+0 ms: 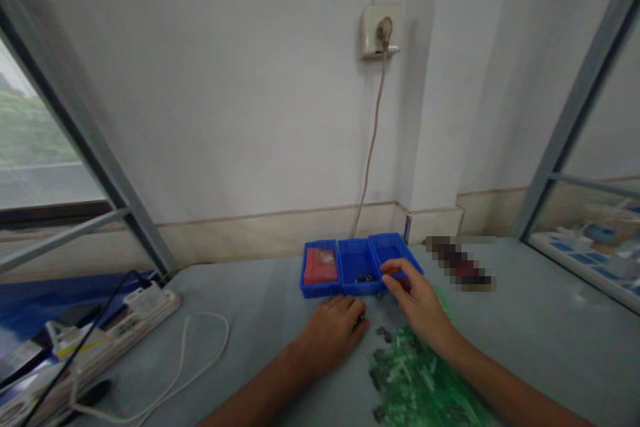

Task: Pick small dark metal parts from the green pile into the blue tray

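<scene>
Three small blue bins stand in a row at the back of the grey table. The left bin point(306, 280) holds a red packet, the middle bin point(350, 260) holds a few small dark parts, and the right bin point(387, 247) looks bare. My left hand point(333, 337) rests knuckles-up on the table in front of the middle bin, fingers curled over something small and dark that I cannot make out. My right hand point(415, 300) reaches to the front rim of the right bin, thumb and forefinger pinched together. A green sheet point(420, 387) covered with small pieces lies under my right forearm.
A white power strip point(115, 327) with black and white cables lies at the left. A cord runs from a wall socket point(381, 30) down behind the bins. Grey metal frame bars stand at both sides. A blurred dark object point(457, 263) lies right of the bins.
</scene>
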A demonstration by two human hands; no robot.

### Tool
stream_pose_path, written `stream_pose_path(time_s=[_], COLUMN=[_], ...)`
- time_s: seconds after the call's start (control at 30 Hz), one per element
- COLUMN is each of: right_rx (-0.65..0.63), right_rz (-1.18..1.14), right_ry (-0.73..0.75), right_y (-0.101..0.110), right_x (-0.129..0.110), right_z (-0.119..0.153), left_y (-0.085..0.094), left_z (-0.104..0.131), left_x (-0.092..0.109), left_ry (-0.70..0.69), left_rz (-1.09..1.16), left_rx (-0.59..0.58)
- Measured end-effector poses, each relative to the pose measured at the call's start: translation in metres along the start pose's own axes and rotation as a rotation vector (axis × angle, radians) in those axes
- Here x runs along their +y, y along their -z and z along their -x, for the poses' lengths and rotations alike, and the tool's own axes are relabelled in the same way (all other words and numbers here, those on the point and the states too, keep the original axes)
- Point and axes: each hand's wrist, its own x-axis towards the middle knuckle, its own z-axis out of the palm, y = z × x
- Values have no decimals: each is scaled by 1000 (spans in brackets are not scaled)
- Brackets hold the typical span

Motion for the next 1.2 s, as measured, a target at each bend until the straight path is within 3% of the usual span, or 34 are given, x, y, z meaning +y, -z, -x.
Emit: stream_pose_path(time_s=[1.2], right_rx=[3], right_rz=[-26], right_ry=[-37], right_y=[-2], right_x=[-3], right_z=[1], left_y=[0], left_z=[1], left_x=[-1], left_ry=[3], left_rz=[-1], left_rx=[-5])
